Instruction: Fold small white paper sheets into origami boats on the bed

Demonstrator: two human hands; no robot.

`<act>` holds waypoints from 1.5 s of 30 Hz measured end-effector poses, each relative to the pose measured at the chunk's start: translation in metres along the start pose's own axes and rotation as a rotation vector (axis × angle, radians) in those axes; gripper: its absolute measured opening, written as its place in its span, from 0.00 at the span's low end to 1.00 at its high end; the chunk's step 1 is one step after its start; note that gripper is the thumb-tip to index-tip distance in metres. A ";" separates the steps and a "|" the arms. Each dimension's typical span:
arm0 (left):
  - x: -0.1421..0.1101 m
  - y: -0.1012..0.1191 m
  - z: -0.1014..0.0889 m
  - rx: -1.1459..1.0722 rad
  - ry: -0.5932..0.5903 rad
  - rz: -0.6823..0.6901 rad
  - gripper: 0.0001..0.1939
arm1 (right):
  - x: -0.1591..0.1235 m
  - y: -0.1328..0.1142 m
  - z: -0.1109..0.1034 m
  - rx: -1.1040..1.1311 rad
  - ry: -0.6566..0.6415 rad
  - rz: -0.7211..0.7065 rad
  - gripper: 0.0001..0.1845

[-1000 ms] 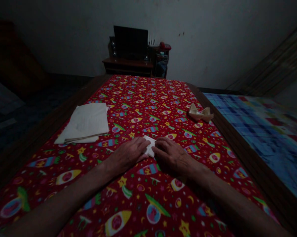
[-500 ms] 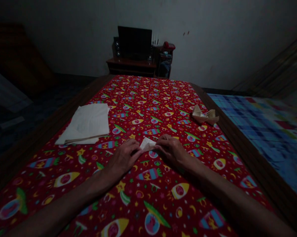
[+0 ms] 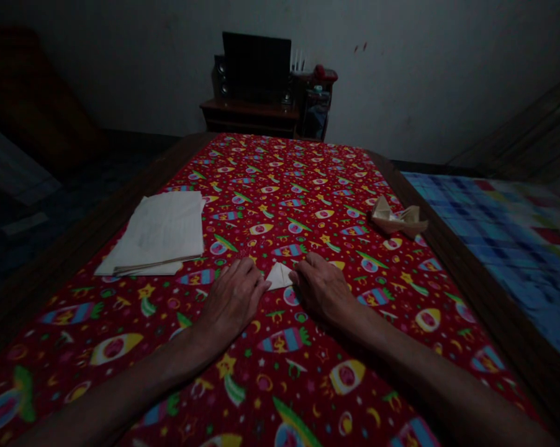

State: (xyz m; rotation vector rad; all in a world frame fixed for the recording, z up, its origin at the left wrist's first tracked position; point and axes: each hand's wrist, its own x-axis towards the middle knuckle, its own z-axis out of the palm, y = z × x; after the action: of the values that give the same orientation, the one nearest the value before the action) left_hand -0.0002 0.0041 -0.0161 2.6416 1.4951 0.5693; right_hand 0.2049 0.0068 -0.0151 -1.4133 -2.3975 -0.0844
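Observation:
A small folded piece of white paper [image 3: 279,277], roughly triangular, lies on the red patterned cloth between my hands. My left hand [image 3: 236,295] rests with curled fingers at the paper's left corner, the thumb side touching it. At the right corner, my right hand [image 3: 321,282] has its fingers bent and pressed together on the paper's edge. Both hands hide the outer ends of the paper. Up to the left is a stack of white paper sheets [image 3: 161,230]. Over on the right side stands a folded paper boat [image 3: 398,217].
The red cloth [image 3: 280,385] covers a table with a dark wooden border [image 3: 452,279]. Beyond it stand a monitor [image 3: 256,67] and speakers on a wooden desk [image 3: 249,115], against the wall. A blue checked mat [image 3: 503,248] lies to the right.
The paper now looks flatter and more sharply triangular. My left hand has turned flatter, and my right fingers have drawn in at the corner. The view has shifted slightly.

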 end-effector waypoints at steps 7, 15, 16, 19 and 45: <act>0.001 0.002 0.002 0.151 -0.030 0.034 0.11 | 0.003 -0.003 -0.003 -0.005 -0.061 0.026 0.12; 0.003 0.003 0.000 0.096 -0.036 0.061 0.10 | 0.007 -0.003 -0.003 0.015 -0.107 0.056 0.11; 0.003 0.003 0.000 0.081 -0.035 0.066 0.10 | 0.007 -0.003 -0.004 0.022 -0.117 0.056 0.11; 0.002 0.000 0.002 0.036 -0.028 0.078 0.09 | 0.008 -0.005 -0.009 0.031 -0.129 0.055 0.11; -0.004 -0.003 -0.006 0.077 -0.184 0.324 0.37 | 0.005 -0.004 -0.008 -0.087 -0.047 0.127 0.12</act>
State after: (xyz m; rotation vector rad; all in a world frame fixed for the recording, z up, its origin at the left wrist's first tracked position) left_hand -0.0066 0.0015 -0.0128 2.9234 1.0690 0.2767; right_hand 0.2018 0.0072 -0.0056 -1.6205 -2.3607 -0.1257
